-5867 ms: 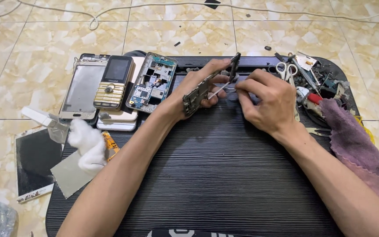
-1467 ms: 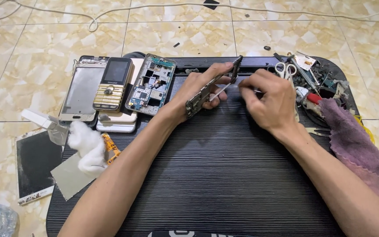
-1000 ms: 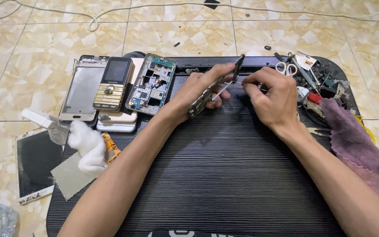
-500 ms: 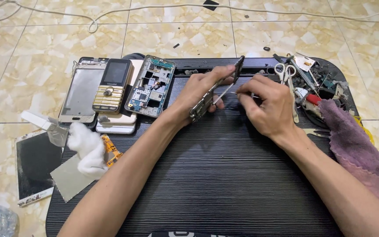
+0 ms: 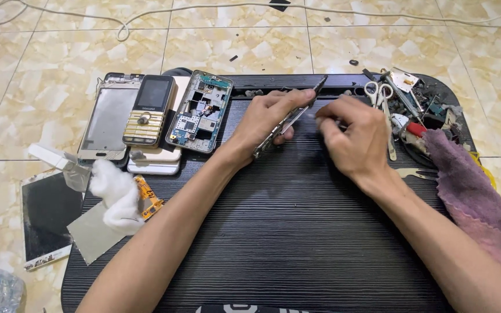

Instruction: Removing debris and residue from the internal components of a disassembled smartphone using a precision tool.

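One scissors (image 5: pixel 378 93), one purple cloth (image 5: pixel 474 197), perhaps five phones.

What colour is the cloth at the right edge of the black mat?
Dusty purple cloth, seen in the head view.

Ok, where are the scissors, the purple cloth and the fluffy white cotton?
scissors (image 5: pixel 376 88), head view, on the white finger loops.
purple cloth (image 5: pixel 471 191), head view, on the middle of the fabric.
white cotton (image 5: pixel 114 188), head view, on the middle of the wad.
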